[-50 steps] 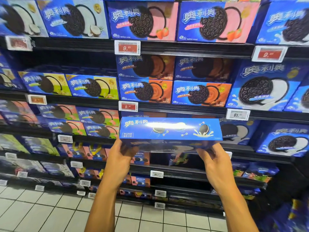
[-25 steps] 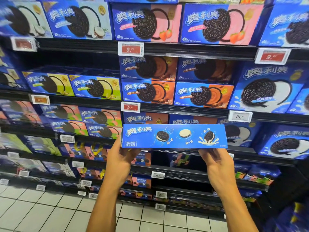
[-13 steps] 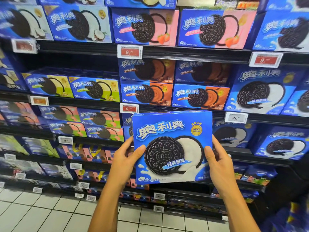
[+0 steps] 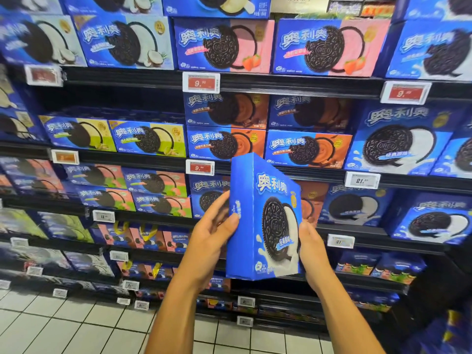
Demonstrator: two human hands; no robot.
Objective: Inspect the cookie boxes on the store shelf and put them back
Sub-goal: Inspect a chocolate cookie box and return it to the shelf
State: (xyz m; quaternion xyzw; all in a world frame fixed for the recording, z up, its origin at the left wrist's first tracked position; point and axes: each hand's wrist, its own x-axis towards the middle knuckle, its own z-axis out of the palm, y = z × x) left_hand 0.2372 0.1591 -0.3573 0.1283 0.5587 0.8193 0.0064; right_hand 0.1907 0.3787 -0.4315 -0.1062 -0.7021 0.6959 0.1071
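Note:
A large blue cookie box (image 4: 265,221) with a black-and-white sandwich cookie on its front stands upright in the air before the shelves, turned so its narrow left side faces me. My left hand (image 4: 212,236) holds that left side, thumb on the side panel and fingers behind. My right hand (image 4: 311,249) grips the box's right edge low down. Matching blue boxes (image 4: 398,139) stand on the shelf to the right.
The shelving (image 4: 281,83) is packed with cookie boxes: pink strawberry ones (image 4: 224,44) on top, orange chocolate ones (image 4: 227,144) in the middle, green ones (image 4: 150,139) at left. Price tags (image 4: 200,82) line the shelf edges. White floor tiles (image 4: 76,328) lie below.
The box went from lying flat, to front facing me, to now being rotated so its left side panel shows. Both hands kept hold and shifted along its edges.

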